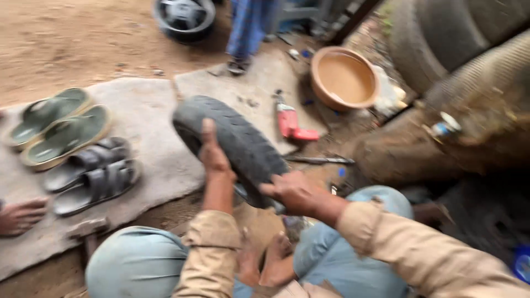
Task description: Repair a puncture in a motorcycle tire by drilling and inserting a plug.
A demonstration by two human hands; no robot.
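Note:
A small black rubber tyre (237, 140) stands on edge in front of my knees, tilted from upper left to lower right. My left hand (212, 154) grips its near side, thumb pointing up over the tread. My right hand (295, 193) is clamped on the tyre's lower right end. Both of my bare feet (265, 265) show below, between my knees in light blue trousers. The view is blurred by motion.
Green flip-flops (58, 124) and grey sandals (91, 176) lie on a grey mat at left, beside another person's foot (19, 216). A red power tool (291, 124), a metal bar (320, 160), an orange basin (343, 78), large tyres (452, 38), a wheel (184, 17) and someone's legs (247, 30) lie beyond.

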